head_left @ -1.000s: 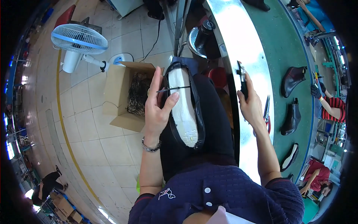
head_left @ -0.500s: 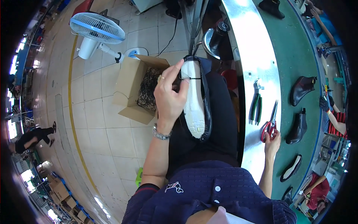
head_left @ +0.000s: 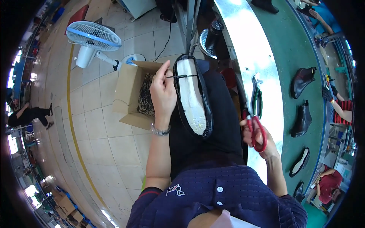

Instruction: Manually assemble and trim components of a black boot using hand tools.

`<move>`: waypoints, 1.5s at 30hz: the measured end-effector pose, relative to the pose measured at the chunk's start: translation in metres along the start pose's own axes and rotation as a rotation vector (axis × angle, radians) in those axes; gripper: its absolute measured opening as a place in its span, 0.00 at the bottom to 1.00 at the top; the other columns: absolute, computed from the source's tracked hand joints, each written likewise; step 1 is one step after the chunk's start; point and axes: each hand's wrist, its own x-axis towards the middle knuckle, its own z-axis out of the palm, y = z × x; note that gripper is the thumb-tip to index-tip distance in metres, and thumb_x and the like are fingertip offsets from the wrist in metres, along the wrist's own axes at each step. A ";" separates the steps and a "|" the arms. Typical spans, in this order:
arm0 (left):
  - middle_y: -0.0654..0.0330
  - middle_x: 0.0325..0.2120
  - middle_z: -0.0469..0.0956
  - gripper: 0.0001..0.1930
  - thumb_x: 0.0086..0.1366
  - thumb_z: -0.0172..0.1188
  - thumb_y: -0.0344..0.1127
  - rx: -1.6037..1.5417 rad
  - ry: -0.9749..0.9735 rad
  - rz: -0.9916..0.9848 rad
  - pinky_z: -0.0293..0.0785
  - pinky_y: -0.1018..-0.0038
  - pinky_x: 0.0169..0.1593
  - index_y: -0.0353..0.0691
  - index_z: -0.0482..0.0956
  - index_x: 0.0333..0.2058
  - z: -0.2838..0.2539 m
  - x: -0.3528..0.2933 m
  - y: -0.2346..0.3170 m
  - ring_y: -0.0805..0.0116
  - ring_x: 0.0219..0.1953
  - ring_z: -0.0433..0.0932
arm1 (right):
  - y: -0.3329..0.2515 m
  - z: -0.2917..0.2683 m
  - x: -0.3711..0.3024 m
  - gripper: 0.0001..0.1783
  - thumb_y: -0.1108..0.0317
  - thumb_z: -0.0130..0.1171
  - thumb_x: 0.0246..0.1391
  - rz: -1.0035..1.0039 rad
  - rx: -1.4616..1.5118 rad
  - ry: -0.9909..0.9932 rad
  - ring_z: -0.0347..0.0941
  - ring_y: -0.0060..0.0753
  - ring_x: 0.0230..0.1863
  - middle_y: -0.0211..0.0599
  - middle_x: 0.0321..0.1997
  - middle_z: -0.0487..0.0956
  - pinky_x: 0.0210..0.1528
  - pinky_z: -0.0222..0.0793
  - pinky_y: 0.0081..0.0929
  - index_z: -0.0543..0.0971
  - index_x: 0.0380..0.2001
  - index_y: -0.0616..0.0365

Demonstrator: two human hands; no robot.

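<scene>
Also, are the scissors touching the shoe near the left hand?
Apart. The head view shows the trouser leg between the scissors, held in the right hand, and the shoe.

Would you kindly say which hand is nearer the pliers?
Right: the right hand, holding red scissors, is just below the pliers; the left hand is farther left, by the shoe.

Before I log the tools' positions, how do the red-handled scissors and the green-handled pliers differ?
The scissors have red handles forming finger loops; the pliers have straighter green-and-black handles without loops. The scissors are held in the right grip, while the pliers lie on the metal bench. Both have paired handles.
</scene>
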 end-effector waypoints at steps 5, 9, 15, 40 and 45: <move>0.51 0.54 0.72 0.16 0.65 0.59 0.34 0.196 0.043 0.272 0.69 0.69 0.54 0.36 0.77 0.50 0.016 -0.024 0.018 0.59 0.52 0.74 | -0.014 0.041 0.011 0.49 0.31 0.58 0.48 0.214 0.180 -0.387 0.63 0.13 0.28 0.21 0.29 0.66 0.28 0.57 0.13 0.66 0.58 0.64; 0.55 0.44 0.77 0.09 0.66 0.58 0.34 0.257 0.155 0.283 0.73 0.70 0.45 0.34 0.80 0.37 0.028 -0.020 0.018 0.60 0.41 0.78 | -0.024 0.065 0.040 0.36 0.34 0.41 0.62 0.241 0.188 -0.281 0.62 0.14 0.22 0.21 0.24 0.66 0.23 0.58 0.14 0.71 0.46 0.61; 0.54 0.40 0.76 0.06 0.66 0.55 0.32 0.361 0.178 0.374 0.73 0.65 0.42 0.35 0.78 0.33 0.027 -0.020 0.021 0.54 0.39 0.77 | -0.018 0.083 0.054 0.32 0.37 0.37 0.65 0.136 -0.169 -0.152 0.60 0.21 0.11 0.27 0.12 0.63 0.14 0.57 0.21 0.68 0.24 0.56; 0.46 0.41 0.78 0.09 0.61 0.58 0.25 0.797 0.389 0.454 0.72 0.59 0.50 0.30 0.77 0.40 -0.120 -0.017 -0.071 0.47 0.46 0.76 | 0.089 -0.121 -0.001 0.18 0.59 0.65 0.54 -0.255 -0.928 0.952 0.70 0.29 0.24 0.36 0.23 0.75 0.28 0.66 0.31 0.75 0.36 0.64; 0.41 0.60 0.64 0.28 0.63 0.59 0.35 0.886 0.196 0.079 0.64 0.59 0.62 0.33 0.65 0.60 -0.089 -0.031 -0.077 0.48 0.63 0.63 | 0.114 -0.157 -0.056 0.23 0.58 0.68 0.48 0.091 -1.313 1.104 0.76 0.42 0.31 0.43 0.30 0.79 0.35 0.69 0.39 0.78 0.41 0.64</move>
